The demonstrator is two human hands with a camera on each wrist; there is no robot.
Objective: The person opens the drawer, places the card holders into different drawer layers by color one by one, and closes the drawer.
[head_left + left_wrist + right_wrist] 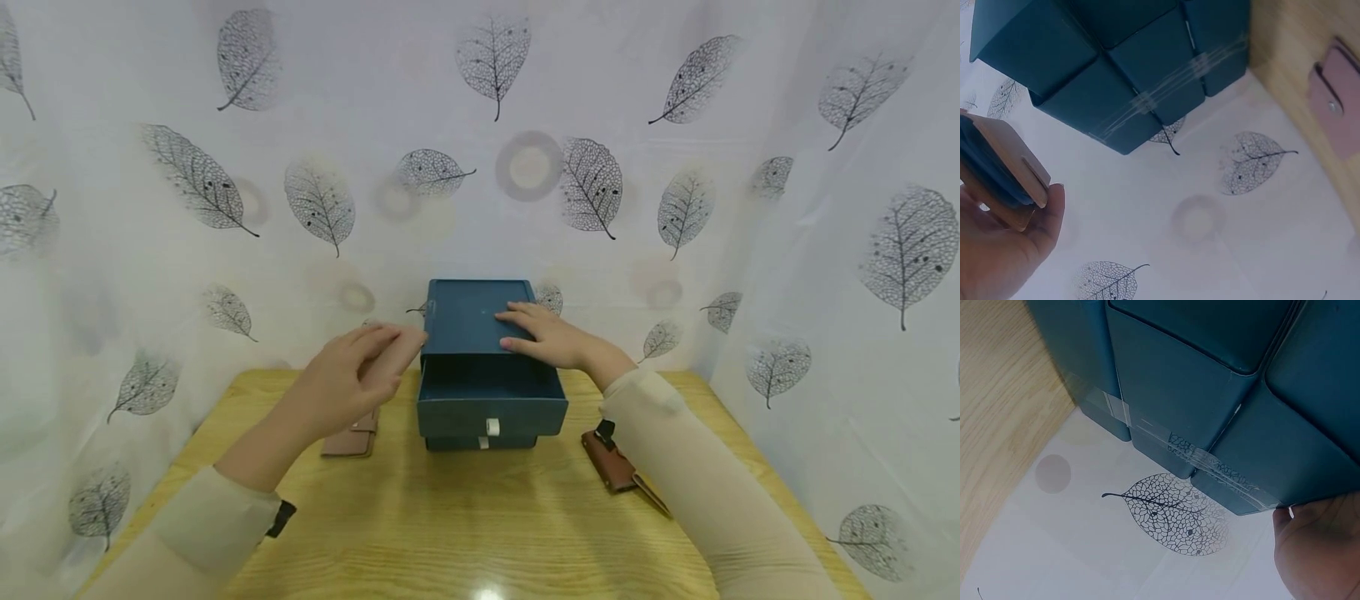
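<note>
Nearest the camera: cream fabric sleeves (202, 517), cuffs right behind both hands. Left hand (337, 379) grips a tan, leather-look rectangular wallet with dark blue inner leaves (1013, 147), raised clear of the yellow wood table (390, 533). Right hand (551, 336) has its fingers spread on top of a dark blue boxy drawer unit (465, 312), gripping nothing. Upper drawer (457, 418) is pulled out, to the right of the left grip and lower. Pale pink snap wallet (347, 443) lies below the left grip; reddish-brown leather-look wallet (609, 467) below the right hand, beside that forearm.

Handling, judged by eye: held wallet probably light, covers semi-stiff, inner leaves floppy and apt to fan; hardly fragile, maybe slightly slick. Best hold: across both covers, mid-length. Drawer unit likely lightish, so top pressure should steady it.
</note>
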